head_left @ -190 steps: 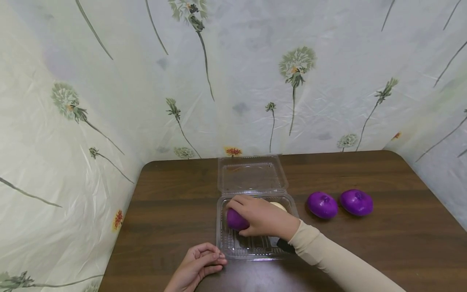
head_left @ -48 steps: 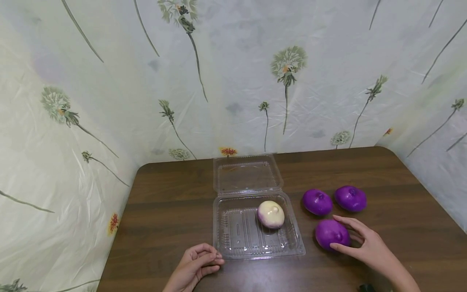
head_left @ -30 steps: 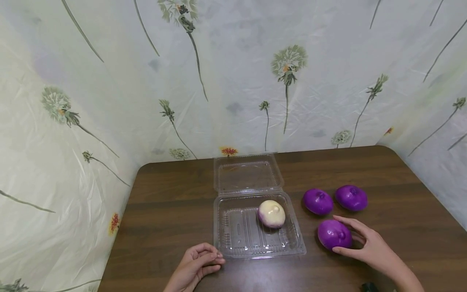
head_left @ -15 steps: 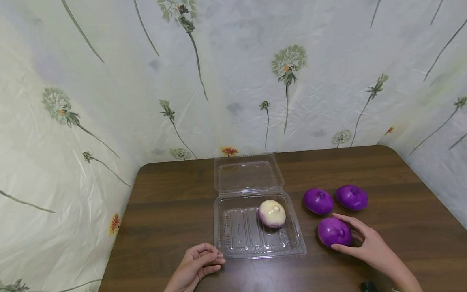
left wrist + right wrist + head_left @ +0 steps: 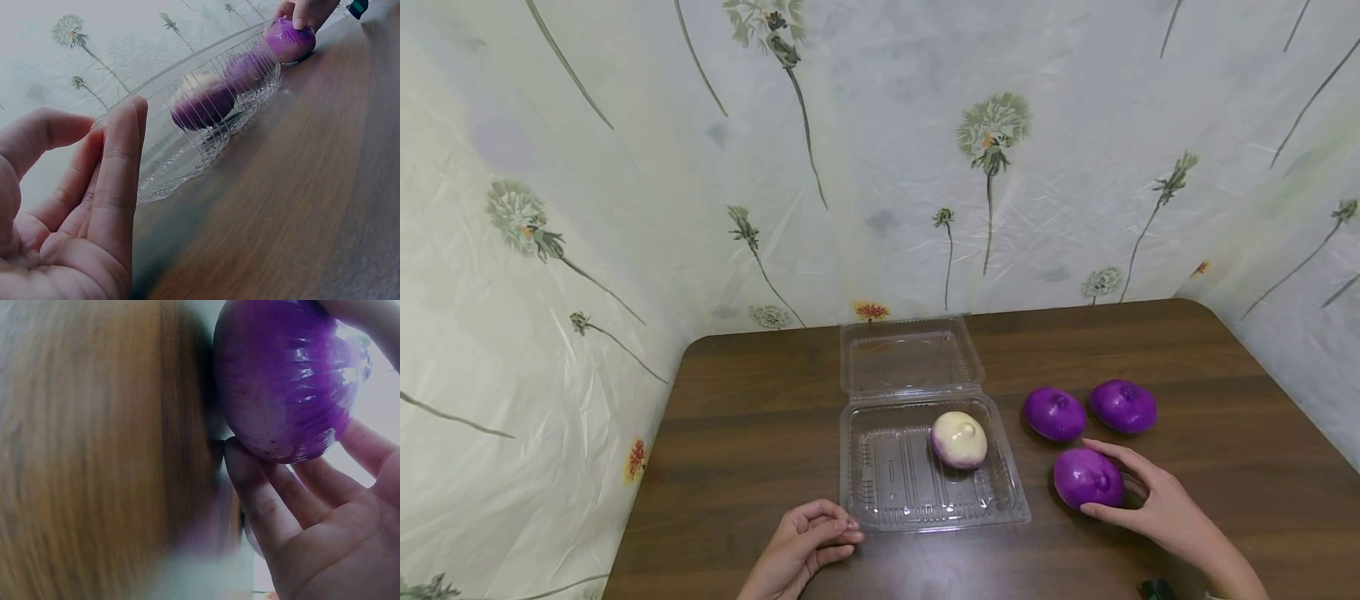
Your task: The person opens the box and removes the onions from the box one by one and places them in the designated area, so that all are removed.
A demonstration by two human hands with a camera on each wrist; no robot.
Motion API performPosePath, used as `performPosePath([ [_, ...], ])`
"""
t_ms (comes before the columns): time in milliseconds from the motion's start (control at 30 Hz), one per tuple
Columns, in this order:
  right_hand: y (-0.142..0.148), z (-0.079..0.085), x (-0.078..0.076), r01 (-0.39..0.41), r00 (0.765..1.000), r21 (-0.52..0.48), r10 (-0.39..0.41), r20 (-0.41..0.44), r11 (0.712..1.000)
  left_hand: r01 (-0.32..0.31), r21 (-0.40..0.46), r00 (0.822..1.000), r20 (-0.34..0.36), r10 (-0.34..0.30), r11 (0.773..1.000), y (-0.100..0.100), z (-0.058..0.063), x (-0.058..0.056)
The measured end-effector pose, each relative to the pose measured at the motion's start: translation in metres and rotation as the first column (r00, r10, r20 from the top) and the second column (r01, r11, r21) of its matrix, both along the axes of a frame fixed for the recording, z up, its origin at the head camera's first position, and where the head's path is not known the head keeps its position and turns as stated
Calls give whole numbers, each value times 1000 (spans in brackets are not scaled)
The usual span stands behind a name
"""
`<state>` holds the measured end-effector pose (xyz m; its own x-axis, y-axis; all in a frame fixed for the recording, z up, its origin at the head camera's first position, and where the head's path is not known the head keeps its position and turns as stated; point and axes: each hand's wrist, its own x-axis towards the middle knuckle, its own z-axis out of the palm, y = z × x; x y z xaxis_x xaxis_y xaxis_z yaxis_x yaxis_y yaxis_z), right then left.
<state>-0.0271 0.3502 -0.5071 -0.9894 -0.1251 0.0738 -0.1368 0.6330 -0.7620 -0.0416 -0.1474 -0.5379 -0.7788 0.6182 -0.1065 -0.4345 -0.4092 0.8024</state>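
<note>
In the head view my left hand [image 5: 808, 542] pinches the near left corner of a clear plastic clamshell container [image 5: 887, 527]. The left wrist view shows the container's rim [image 5: 187, 59] between thumb and fingers. A cream-topped, purple-sided vegetable [image 5: 958, 440], turnip-like, sits in the right part of the container. To the right of the container, my right hand [image 5: 1157, 504] holds a shiny purple onion [image 5: 1086, 477] on the table. Its thumb and fingers curve round the onion's sides, as the right wrist view of the purple onion [image 5: 281, 381] confirms.
Two more purple onions, one nearer the container [image 5: 1055, 414] and one farther right [image 5: 1123, 407], lie behind the held one. The container's lid [image 5: 910, 358] is folded back toward the wall covering [image 5: 887, 167]. Everything stands on a brown wooden table [image 5: 752, 417].
Some seconds ago my right hand held a purple onion over the container's left part. It is now on the table to the right of the container. My left hand has stayed at the corner.
</note>
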Motion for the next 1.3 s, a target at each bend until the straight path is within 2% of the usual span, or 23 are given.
performPosePath([
  [267,1,-2,0,4,1000,1,-4,-19,1000,0,-5,1000,5,0,1000,0,0,0],
  [800,3,9,2,18,998,14,-17,-66,1000,-7,-12,1000,8,7,1000,0,-1,0],
  [967,3,16,1,38,996,29,-35,-86,999,-5,-16,1000,8,5,1000,-1,-1,0],
  [1167,-2,29,-4,78,985,40,-70,-159,996,-8,-29,1000,16,9,1000,0,-1,0],
  [1300,-9,38,-8,72,975,51,-60,-213,996,-9,-27,1000,11,10,1000,0,-1,0],
])
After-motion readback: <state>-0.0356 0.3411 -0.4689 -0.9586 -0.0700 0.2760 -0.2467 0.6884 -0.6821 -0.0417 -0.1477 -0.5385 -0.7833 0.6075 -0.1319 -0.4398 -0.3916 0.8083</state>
